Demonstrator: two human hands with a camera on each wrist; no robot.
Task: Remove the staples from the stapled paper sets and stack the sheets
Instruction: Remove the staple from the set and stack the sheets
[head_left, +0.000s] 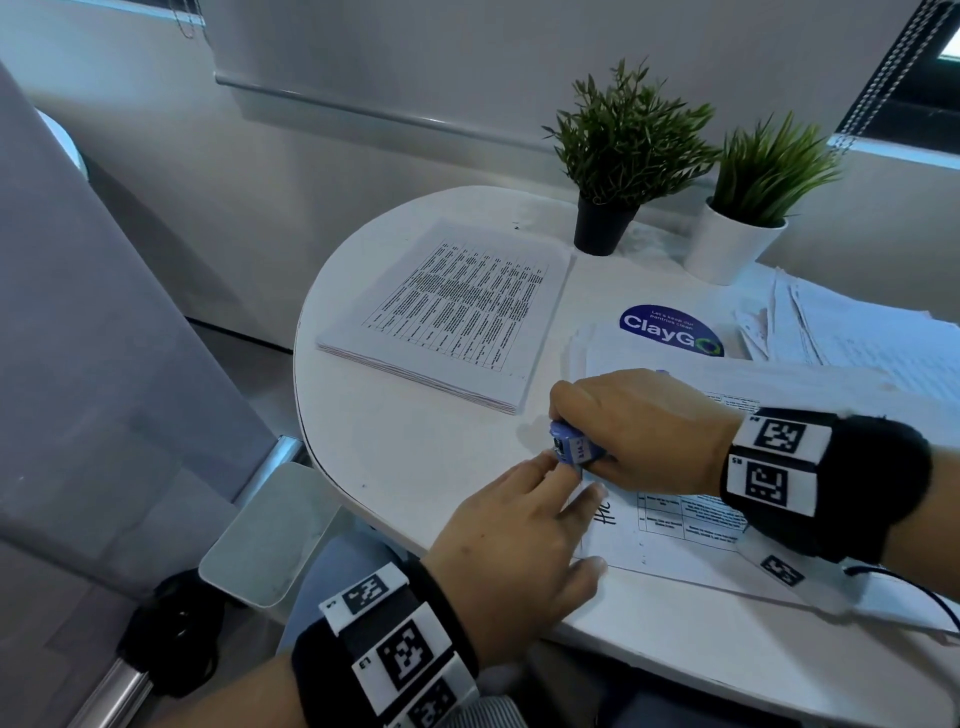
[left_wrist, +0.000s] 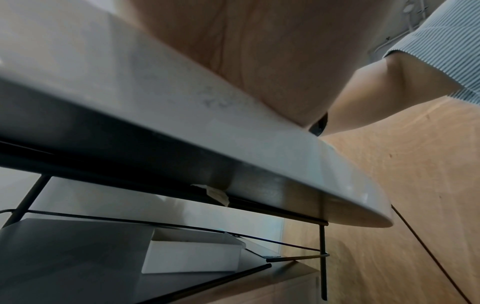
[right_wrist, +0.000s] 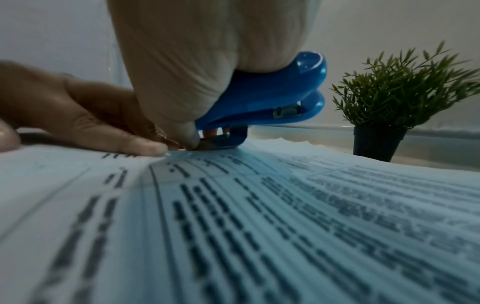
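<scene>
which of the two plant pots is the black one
The left pot, nearer the stacked sheets, is black; the right pot beside it is white and stands closer to the loose papers.

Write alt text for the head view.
The right hand grips a blue staple remover at the corner of a printed paper set that the left hand presses flat on a white table, a neat sheet stack beyond.

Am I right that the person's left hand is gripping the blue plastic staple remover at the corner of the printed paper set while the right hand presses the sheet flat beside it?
Not quite: the hands are swapped. In the head view the right hand grips the blue plastic staple remover at the corner of the printed paper set, while the left hand presses the sheet flat beside it.
</scene>
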